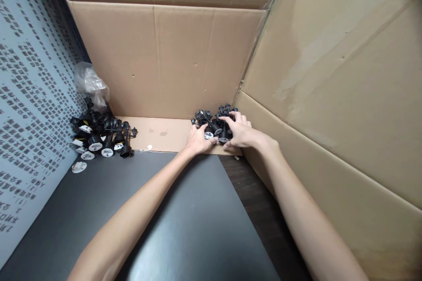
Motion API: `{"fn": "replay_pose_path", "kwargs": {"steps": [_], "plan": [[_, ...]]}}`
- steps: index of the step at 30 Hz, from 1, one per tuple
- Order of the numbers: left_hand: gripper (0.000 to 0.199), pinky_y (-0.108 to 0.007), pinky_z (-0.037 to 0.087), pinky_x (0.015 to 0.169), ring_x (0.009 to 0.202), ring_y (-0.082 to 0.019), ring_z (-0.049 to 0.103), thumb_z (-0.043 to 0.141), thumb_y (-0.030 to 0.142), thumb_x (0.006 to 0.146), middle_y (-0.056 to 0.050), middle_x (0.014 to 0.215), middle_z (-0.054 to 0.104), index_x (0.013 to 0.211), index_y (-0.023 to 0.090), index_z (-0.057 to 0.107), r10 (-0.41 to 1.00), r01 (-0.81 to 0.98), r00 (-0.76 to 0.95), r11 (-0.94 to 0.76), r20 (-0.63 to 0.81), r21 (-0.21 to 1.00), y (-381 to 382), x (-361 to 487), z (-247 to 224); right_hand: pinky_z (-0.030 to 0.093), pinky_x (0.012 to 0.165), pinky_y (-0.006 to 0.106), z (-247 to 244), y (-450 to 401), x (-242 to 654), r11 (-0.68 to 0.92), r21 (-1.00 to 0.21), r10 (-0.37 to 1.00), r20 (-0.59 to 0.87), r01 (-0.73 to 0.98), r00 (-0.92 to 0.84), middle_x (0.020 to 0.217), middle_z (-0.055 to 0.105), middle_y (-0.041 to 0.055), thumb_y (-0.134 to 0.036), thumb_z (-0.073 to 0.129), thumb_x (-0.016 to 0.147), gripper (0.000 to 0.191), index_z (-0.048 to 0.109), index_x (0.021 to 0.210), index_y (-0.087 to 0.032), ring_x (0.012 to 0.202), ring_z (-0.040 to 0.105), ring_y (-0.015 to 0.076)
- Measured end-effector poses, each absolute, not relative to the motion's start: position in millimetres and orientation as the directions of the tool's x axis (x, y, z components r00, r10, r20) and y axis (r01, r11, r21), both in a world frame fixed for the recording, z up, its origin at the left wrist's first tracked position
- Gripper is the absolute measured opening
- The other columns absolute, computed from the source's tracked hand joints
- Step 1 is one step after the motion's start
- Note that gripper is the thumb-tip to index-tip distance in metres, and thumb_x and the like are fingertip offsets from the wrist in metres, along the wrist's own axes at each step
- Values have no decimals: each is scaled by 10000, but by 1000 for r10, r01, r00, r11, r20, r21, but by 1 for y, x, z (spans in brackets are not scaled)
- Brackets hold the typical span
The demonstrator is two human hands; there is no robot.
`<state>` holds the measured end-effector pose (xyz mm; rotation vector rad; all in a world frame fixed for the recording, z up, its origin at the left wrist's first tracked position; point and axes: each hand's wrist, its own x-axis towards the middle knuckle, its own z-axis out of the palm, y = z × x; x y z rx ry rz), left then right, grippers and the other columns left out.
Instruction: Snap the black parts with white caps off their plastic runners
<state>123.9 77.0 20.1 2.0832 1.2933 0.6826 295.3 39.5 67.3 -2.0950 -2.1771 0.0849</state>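
Note:
At the foot of the back cardboard wall lies a pile of small black lamp posts (216, 129) with lantern-like tops and white round discs in their bases. My left hand (197, 141) is at the pile's left side, thumb and fingers apart, close to a white disc. On the right, my right hand (240, 132) curves over the pile with its fingers spread, touching or nearly touching the posts. Neither hand has a post lifted. Some fingertips are hidden among the black parts. A second heap of similar black lamp posts (110, 134) stands at the left.
A crumpled clear plastic bag (91, 82) rests behind the left heap. One loose white disc (79, 167) lies on the grey table surface (184, 219). Tall cardboard (194, 61) closes off the back and right; a printed blue-grey panel (29, 96) borders the left.

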Motion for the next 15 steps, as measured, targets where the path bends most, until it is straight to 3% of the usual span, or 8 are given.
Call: {"fn": "replay_pose_path", "kwargs": {"steps": [8, 12, 15], "plan": [[819, -394, 370, 1100, 1323, -319, 458, 772, 403, 738, -215, 1374, 446, 1400, 112, 389, 931, 587, 340, -318, 129, 745, 72, 126, 24, 336, 1079, 513, 58, 47, 305, 75, -118, 989, 132, 990, -60, 1444, 295, 170, -296, 759, 695, 783, 412, 1394, -235, 1357, 335, 400], [886, -397, 371, 1104, 1322, -310, 456, 818, 390, 687, -198, 1386, 449, 1403, 131, 366, 917, 562, 358, -361, 175, 744, 70, 113, 26, 361, 1061, 519, 57, 48, 305, 59, -91, 993, 104, 994, -49, 1439, 307, 163, -299, 771, 679, 784, 430, 1384, -254, 1341, 353, 397], [809, -387, 373, 1104, 1303, -287, 475, 791, 371, 722, -176, 1403, 439, 1386, 148, 387, 899, 539, 383, -405, 213, 738, 65, 93, 29, 360, 1068, 508, 56, 48, 302, 61, -97, 993, 103, 993, -51, 1440, 299, 170, -293, 791, 650, 806, 444, 1376, -248, 1340, 356, 398]]}}
